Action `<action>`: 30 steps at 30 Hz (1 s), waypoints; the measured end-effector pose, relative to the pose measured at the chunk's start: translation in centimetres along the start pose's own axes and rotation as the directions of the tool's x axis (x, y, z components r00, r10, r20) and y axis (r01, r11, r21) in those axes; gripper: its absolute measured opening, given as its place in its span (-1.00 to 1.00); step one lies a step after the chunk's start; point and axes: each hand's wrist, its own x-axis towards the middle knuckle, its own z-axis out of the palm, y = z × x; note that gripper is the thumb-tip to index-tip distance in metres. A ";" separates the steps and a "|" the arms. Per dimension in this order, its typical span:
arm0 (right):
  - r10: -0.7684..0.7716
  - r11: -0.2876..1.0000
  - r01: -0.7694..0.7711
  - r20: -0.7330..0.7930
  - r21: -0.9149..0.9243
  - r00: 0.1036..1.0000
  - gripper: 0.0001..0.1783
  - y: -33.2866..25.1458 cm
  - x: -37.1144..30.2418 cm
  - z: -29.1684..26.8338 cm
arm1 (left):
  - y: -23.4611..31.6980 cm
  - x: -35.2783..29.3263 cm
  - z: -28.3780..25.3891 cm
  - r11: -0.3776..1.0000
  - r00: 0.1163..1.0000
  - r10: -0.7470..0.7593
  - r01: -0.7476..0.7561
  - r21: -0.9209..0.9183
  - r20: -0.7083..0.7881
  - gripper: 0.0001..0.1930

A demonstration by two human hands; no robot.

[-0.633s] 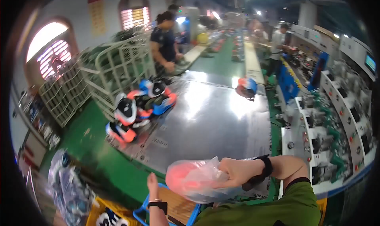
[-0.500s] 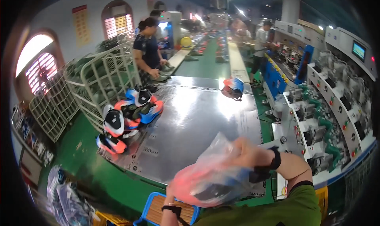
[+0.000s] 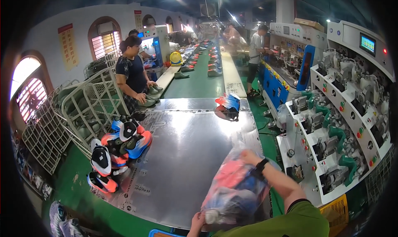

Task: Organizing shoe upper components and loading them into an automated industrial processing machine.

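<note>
A clear plastic bag filled with pink, blue and white shoe uppers is at the near right corner of the metal-topped table. My right hand is closed on the bag's upper end. Lower down, my left hand pinches the bag's near left edge. Through the wrinkled film the separate uppers are hard to make out. To the left, a pile of orange, blue and white shoe uppers lies along the table's edge. One more orange and blue upper sits near the far right corner.
Past the table runs a green conveyor carrying rows of shoes. A co-worker stands at its left, hands on grey-green shoe forms; another person stands right. A white wire cart is left, and a machine lines my right.
My view has tilted up and shifted. The bag, bunched and blurred before, now stretches lengthwise between my hands, its upper end pointing away from me. Both hands still grip it.
</note>
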 end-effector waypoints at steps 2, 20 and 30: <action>-0.110 0.930 0.118 -0.041 0.349 0.993 -0.79 -7.8 -2.2 2.2 | 1.0 0.1 0.1 0.997 0.997 0.049 -0.052 -0.049 -0.066 -0.41; -0.627 0.736 0.130 0.596 0.664 0.502 -0.67 -20.9 -13.4 11.5 | 0.8 -2.4 -1.6 0.944 0.954 0.191 -0.243 0.223 0.230 -0.58; -0.636 0.762 0.392 0.479 0.516 0.605 -0.51 -21.4 -15.0 12.0 | 5.0 -2.4 -5.7 0.808 0.906 0.389 -0.421 0.413 0.164 -0.60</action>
